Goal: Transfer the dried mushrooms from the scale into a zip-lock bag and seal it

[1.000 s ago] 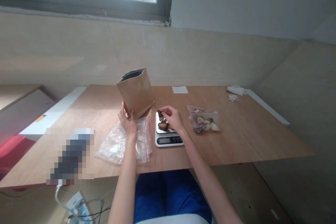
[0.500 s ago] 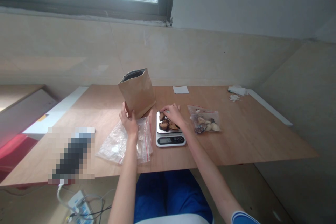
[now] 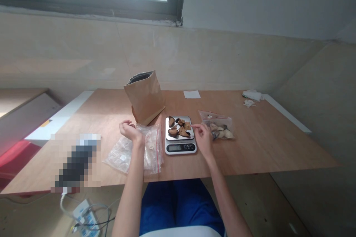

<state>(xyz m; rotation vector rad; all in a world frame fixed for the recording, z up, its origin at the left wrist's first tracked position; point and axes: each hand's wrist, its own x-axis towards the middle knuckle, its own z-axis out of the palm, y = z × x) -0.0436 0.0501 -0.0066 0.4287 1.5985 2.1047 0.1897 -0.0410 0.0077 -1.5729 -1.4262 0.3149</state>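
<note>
Several dried mushroom pieces lie apart on the steel plate of a white digital kitchen scale. My right hand is at the scale's right edge, index finger stretched toward the pieces, with nothing visible in it. My left hand is raised over clear zip bags, palm turned up and fingers curled. A small brownish spot shows at its fingers, too small to name. Just behind it stands an open brown kraft paper pouch. Right of the scale lies a zip bag of dried mushrooms, partly behind my right hand.
A pixelated dark object lies at the table's left, with a cable running down to a power strip. White paper is at the back; crumpled white material is at the back right. The wooden table meets the wall.
My right hand has drawn back from the plate to the scale's right edge, uncovering the mushroom pieces. My left hand has moved slightly left, away from the pouch, and its fingers have curled.
</note>
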